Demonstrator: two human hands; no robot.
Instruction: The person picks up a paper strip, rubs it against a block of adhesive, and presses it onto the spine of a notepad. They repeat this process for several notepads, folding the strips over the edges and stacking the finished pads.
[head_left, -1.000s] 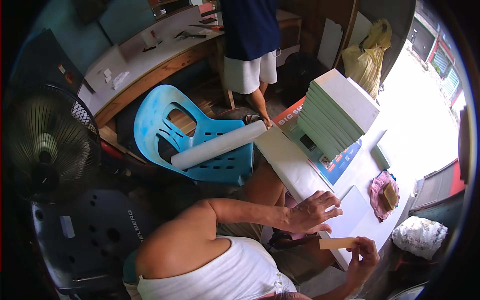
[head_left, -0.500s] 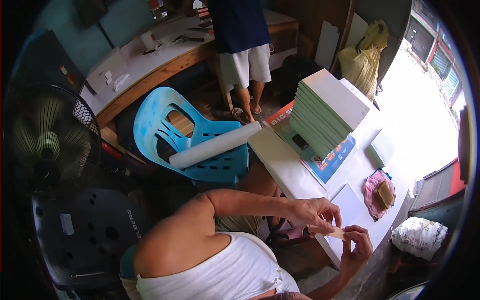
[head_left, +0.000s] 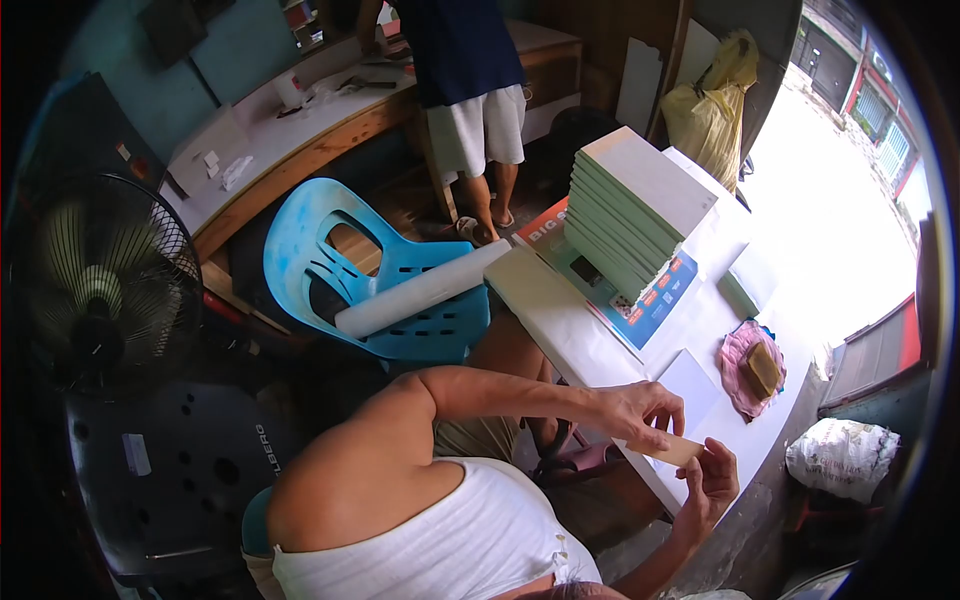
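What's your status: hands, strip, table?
Left hand and right hand both pinch tan strip. Held over white table edge. Nothing blocking.

A blue plastic chair (head_left: pixel 375 290) stands beside the white bench (head_left: pixel 600 350); a fan (head_left: pixel 95 285) sits at far left. A wooden counter (head_left: pixel 300 140) lines the rear wall; strong daylight enters at right.
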